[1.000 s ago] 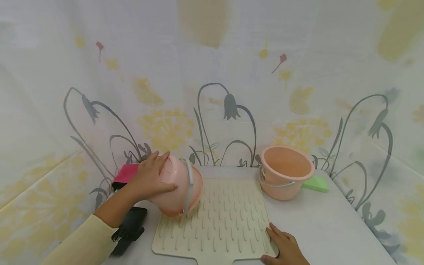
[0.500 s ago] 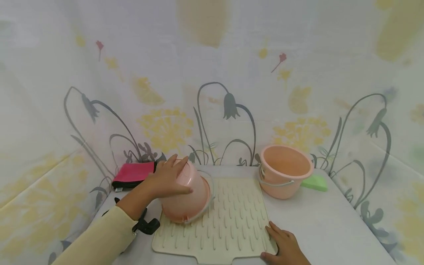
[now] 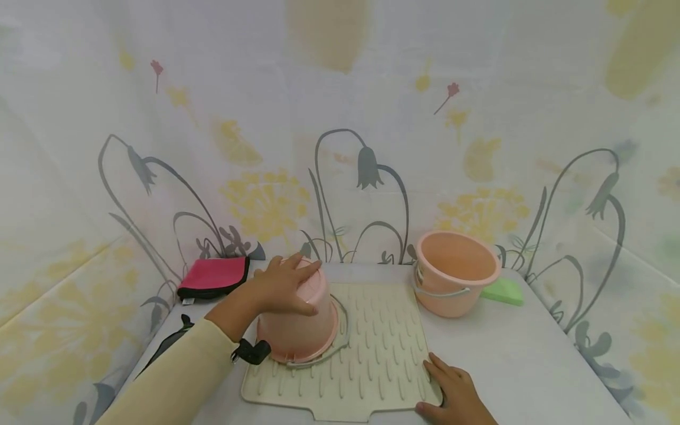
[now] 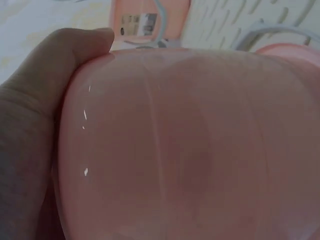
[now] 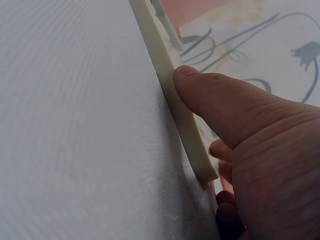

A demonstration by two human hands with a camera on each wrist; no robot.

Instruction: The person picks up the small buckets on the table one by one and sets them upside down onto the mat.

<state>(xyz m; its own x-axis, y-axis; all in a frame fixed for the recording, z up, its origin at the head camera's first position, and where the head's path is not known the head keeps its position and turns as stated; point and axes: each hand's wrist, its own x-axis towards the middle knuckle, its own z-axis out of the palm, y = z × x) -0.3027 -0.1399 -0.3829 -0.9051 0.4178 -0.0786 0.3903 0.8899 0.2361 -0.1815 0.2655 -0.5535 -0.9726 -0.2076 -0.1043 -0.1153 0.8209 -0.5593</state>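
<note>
In the head view, my left hand grips the raised base of an upside-down pink bucket from above. Its rim is down on a beige ridged draining mat, and the grey handle lies out to the right. The left wrist view shows the thumb pressed along the bucket's smooth side. My right hand holds the mat's near right corner. Its thumb is against the front edge in the right wrist view, fingers round the corner.
An upright peach bucket stands beyond the mat's right side, with a green block behind it. A folded pink-and-black cloth item lies back left. Some dark object is half hidden by the left sleeve. Printed curtains surround the table.
My left hand has moved right with the pink bucket, turning it from tilted on its side to upside down on the mat. The right hand stays at the mat's corner.
</note>
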